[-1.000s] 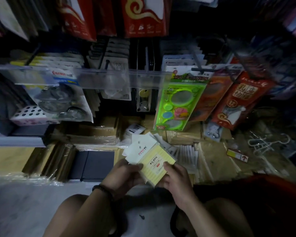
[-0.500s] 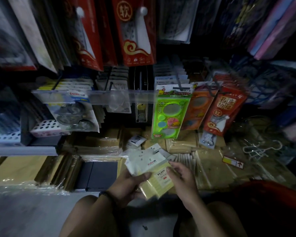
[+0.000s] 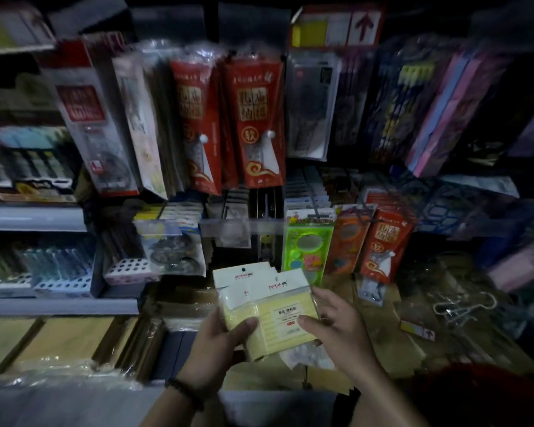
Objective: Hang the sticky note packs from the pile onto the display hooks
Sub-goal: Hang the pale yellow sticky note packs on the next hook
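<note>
I hold a small stack of yellow sticky note packs [image 3: 272,312] with white header cards in front of the low shelf. My left hand [image 3: 219,349] grips the stack from the left, thumb across the front. My right hand [image 3: 336,328] holds its right edge, thumb on the front pack's label. Each white header has a hang hole near its top. Display hooks [image 3: 315,208] loaded with hanging cards jut out just above and behind the packs. One small yellow pack [image 3: 416,329] lies loose on the shelf to the right.
Red hanging packs [image 3: 253,124] and a green stencil card [image 3: 307,241] fill the rack behind. A clear price strip [image 3: 228,226] runs across the lower hooks. Wrapped brown stacks [image 3: 62,343] lie on the bottom shelf. Loose metal hooks [image 3: 457,306] lie at right.
The view has tilted up, bringing the upper rack into sight. Both hands have lifted the stack higher toward the lower hooks and squared the packs more upright.
</note>
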A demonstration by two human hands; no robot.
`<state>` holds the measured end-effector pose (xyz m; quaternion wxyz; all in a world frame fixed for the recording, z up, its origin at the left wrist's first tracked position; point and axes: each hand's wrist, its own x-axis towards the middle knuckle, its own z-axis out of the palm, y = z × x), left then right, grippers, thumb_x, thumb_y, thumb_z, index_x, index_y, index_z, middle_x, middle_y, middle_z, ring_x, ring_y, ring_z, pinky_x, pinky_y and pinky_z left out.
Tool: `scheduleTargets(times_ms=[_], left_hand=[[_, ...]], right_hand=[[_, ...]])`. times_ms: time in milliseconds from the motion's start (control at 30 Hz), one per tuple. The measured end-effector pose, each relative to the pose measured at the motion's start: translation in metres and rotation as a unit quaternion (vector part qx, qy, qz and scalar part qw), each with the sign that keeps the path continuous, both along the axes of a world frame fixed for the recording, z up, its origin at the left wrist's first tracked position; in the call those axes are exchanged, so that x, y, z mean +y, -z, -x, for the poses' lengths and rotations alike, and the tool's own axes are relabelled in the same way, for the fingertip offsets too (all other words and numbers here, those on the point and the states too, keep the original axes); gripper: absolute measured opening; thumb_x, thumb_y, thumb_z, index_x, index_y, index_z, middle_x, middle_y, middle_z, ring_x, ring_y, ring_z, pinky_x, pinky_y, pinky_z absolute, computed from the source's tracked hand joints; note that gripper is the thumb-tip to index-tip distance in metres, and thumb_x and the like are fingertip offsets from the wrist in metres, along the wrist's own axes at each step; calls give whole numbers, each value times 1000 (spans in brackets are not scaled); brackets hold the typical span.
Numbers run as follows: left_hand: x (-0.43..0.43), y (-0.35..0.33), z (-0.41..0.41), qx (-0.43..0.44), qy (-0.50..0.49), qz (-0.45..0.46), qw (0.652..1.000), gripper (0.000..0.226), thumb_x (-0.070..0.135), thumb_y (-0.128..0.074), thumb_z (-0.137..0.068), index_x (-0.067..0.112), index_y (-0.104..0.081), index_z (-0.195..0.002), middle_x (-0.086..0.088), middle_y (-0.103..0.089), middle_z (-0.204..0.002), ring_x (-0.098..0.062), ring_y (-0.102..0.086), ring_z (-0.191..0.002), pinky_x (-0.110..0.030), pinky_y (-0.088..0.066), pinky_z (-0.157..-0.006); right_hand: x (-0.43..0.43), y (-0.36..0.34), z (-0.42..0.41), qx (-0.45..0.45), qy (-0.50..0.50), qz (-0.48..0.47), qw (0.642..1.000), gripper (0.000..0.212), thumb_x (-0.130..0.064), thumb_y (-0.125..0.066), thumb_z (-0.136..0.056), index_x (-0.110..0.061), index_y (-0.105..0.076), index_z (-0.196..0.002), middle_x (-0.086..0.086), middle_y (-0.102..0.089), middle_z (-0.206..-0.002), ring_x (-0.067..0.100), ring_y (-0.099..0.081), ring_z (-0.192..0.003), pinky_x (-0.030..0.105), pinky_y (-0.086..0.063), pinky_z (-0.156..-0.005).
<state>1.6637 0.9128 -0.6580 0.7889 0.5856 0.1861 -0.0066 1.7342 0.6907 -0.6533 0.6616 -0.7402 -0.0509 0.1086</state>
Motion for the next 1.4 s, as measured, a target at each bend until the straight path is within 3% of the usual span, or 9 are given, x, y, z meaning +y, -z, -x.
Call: scheduleTargets(times_ms=[133,200,300,433,633,800,1100,1200,1400], left_hand=[[3,-51,-2,-83,-23,-30,996,42,-4,-69,-96,15,-62,-133,-14,-78,-123,-38,-77,-110,-63,-63,-86],[6,-81,-3,-123,-26,-54,991,45,-3,-70,-96,18,-62,-134,-11,-79,-124,-38,-76,-112,-66,-62,-88],[13,-127,-2,-178,-29,-96,979,45,0,-72,-96,21,-62,-135,-9,-79,-123,-44,-73,-108,-77,-57,-85],[20,-188,-7,-238,-52,-117,963,49,5,-76,-91,22,-62,-134,-2,-78,-126,-28,-74,-120,-54,-60,-98],[33,-262,-12,-310,-18,-153,938,52,1,-72,-93,21,-59,-140,-2,-74,-134,-24,-73,-122,-41,-65,-90],[44,-311,-17,-335,-19,-171,926,50,4,-71,-94,23,-59,-139,-4,-74,-133,-24,-75,-118,-45,-65,-90],[69,-391,-35,-385,-64,-232,891,49,7,-72,-94,27,-60,-137,2,-77,-126,-22,-77,-113,-51,-66,-88],[82,-404,-40,-408,-120,-231,875,46,14,-75,-90,31,-63,-132,3,-76,-126,-21,-76,-115,-53,-64,-92],[101,-415,-49,-442,-219,-252,833,44,9,-75,-94,35,-62,-127,6,-75,-124,-13,-75,-112,-37,-67,-86]], right_hand=[[9,-53,-2,-106,-16,13,994,74,-8,-78,-96,-54,-50,-147,4,-80,-100,24,-79,-94,49,-65,-78],[10,-84,-5,-157,-32,15,987,77,-11,-74,-99,-63,-46,-149,13,-75,-122,33,-74,-112,61,-62,-89],[8,-138,-6,-230,-69,11,971,72,-8,-72,-100,-57,-52,-149,-6,-64,-150,19,-63,-136,51,-60,-103],[6,-207,-11,-268,-97,-14,958,50,2,-73,-97,-33,-73,-133,-16,-73,-133,11,-73,-119,42,-65,-94],[4,-284,-19,-332,-93,-5,939,44,6,-74,-95,-29,-79,-120,-23,-76,-122,3,-74,-108,29,-65,-88],[17,-322,-35,-353,-58,-72,931,44,9,-73,-94,-24,-79,-123,-16,-78,-123,9,-73,-118,33,-62,-98],[57,-385,-64,-376,8,-196,906,47,16,-69,-93,-24,-79,-117,-11,-81,-112,9,-78,-105,24,-63,-83],[68,-399,-83,-377,35,-185,907,47,8,-69,-97,-32,-80,-118,-17,-80,-109,7,-78,-102,29,-65,-81],[96,-426,-106,-409,41,-208,888,47,12,-67,-97,-28,-80,-116,-12,-77,-124,0,-73,-114,24,-62,-90]])
